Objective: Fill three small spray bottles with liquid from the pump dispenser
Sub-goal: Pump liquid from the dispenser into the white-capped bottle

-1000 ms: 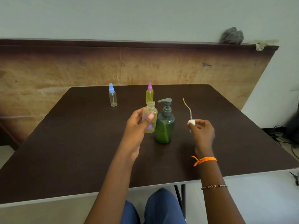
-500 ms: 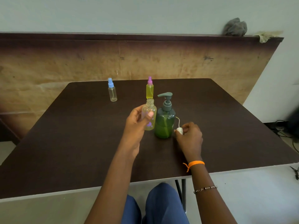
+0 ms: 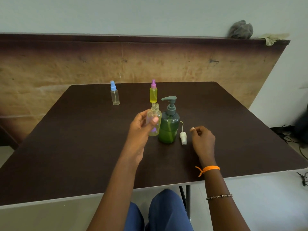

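Observation:
My left hand grips an uncapped pale yellow spray bottle upright above the table, its threaded neck open. Just right of it stands the green pump dispenser with a grey pump head. A white spray cap with its thin dip tube lies on the table right of the dispenser. My right hand hovers beside that cap, fingers loosely curled and holding nothing. Farther back stand a yellow bottle with a pink cap and a clear bottle with a blue cap.
The dark brown table has a pale front edge near my knees. A brown board leans on the wall behind it, with a grey cloth on its top ledge. Cables lie on the floor at the right.
My right hand brought the white spray cap down from the air, set it on the table beside the dispenser and let go. The left hand kept hold of the uncapped bottle.

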